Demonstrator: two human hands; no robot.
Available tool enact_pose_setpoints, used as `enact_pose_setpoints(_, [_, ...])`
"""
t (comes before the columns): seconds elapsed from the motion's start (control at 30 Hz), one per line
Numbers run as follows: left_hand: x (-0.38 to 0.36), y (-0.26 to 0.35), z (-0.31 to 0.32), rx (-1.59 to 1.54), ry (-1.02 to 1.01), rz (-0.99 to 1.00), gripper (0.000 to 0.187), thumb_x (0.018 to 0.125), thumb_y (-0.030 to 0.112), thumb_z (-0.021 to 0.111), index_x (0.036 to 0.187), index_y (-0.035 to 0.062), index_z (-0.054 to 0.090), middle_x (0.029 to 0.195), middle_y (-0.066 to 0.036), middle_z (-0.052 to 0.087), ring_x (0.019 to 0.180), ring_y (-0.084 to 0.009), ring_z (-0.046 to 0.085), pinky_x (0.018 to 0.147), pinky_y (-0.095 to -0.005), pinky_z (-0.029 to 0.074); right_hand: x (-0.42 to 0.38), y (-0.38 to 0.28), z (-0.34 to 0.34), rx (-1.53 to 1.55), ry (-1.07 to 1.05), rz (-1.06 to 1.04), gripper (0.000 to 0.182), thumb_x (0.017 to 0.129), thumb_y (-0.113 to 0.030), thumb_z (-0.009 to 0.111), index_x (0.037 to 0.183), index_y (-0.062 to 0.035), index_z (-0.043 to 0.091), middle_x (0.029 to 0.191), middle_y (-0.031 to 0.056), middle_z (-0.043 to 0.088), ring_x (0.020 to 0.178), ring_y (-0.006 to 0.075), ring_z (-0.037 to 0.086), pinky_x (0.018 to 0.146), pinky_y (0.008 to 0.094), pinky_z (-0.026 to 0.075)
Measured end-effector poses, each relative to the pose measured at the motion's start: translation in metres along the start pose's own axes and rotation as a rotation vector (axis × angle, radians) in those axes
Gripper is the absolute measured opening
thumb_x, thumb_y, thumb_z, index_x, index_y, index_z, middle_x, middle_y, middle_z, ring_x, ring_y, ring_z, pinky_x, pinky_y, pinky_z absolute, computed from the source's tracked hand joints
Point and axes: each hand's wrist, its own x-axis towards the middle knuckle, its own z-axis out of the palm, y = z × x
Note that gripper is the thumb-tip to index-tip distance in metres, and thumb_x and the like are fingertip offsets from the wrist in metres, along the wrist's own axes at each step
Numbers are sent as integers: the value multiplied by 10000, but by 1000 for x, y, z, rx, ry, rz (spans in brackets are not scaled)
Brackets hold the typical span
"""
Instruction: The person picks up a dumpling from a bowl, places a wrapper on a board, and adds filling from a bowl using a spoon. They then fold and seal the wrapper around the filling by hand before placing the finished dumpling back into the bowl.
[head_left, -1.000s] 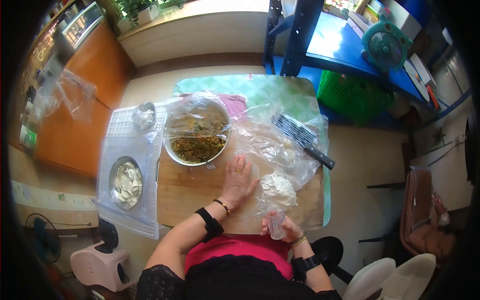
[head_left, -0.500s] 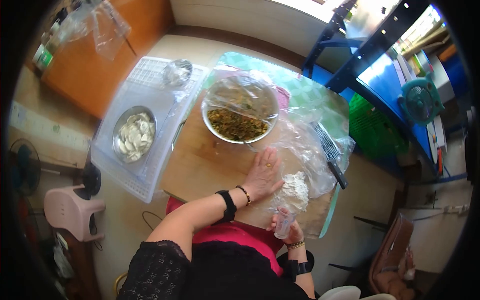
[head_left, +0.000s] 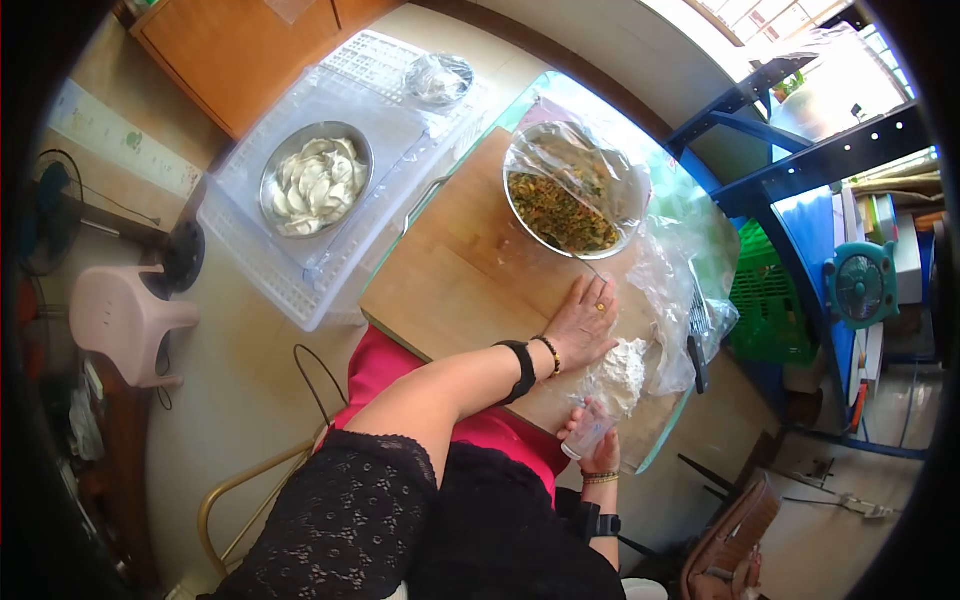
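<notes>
My left hand [head_left: 586,322] lies palm down with its fingers out on the wooden board [head_left: 450,275], just left of a heap of white flour [head_left: 622,376]. My right hand [head_left: 598,452] grips a small clear glass [head_left: 590,430] at the board's near edge, beside the flour. The glass is tilted. Beyond my left hand stands a metal bowl of chopped filling [head_left: 565,215], partly draped with clear plastic, with a thin handle sticking out toward me.
To the left, a round metal tray of dumplings [head_left: 318,180] sits on a white plastic crate [head_left: 250,240], with a plastic-covered bowl [head_left: 438,78] behind it. A black-handled knife [head_left: 698,362] lies by crumpled plastic [head_left: 665,290] at right. A pink stool [head_left: 125,315] stands far left.
My view has shifted, so the board and bowls appear farther right. The glass has tipped over more in my right hand. My left hand stays flat on the board.
</notes>
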Motion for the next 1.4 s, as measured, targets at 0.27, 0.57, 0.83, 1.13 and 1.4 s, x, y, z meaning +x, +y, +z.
enact_pose_setpoints(0.27, [2, -17, 6, -260, 148, -2, 507, 889, 478, 555, 1106, 20, 578, 1244, -223, 521, 1227, -357, 430, 1055, -508, 284, 1, -3, 10, -77, 100, 25, 791, 811, -421, 739, 1394, -47, 357, 1140, 170, 567, 1011, 292, 619, 853, 467, 545])
enact_pose_setpoints(0.57, [-58, -26, -54, -120, -80, 171, 421, 735, 417, 734, 889, 47, 604, 942, -129, 572, 927, -285, 535, 780, -386, 407, 3, -2, 8, -48, 70, 4, 775, 815, -407, 741, 1398, -57, 368, 1147, 160, 575, 1025, 285, 622, 852, 472, 551])
enact_pose_setpoints(0.83, [-67, -36, -48, -156, -63, 340, 320, 741, 249, 735, 976, 69, 612, 1018, -100, 578, 991, -281, 538, 840, -395, 427, 3, 2, 6, -50, 65, -37, 802, 810, -423, 742, 1405, -47, 358, 1130, 152, 594, 1002, 277, 639, 850, 483, 553])
enact_pose_setpoints(1.13, [-64, -15, -38, -240, -166, 289, 740, 870, 499, 575, 1401, 18, 389, 1489, -217, 313, 1411, -390, 236, 1139, -548, 183, 3, 5, 4, 35, 63, -69, 786, 785, -384, 773, 1378, -42, 388, 1112, 158, 602, 988, 280, 648, 848, 481, 556])
enact_pose_setpoints(1.4, [-65, -17, -16, -81, -189, 353, 820, 873, 601, 499, 1434, 22, 353, 1530, -212, 246, 1435, -388, 173, 1146, -553, 148, 5, 5, 10, 78, 40, -100, 766, 780, -365, 782, 1362, -39, 406, 1107, 156, 601, 996, 276, 647, 854, 465, 554])
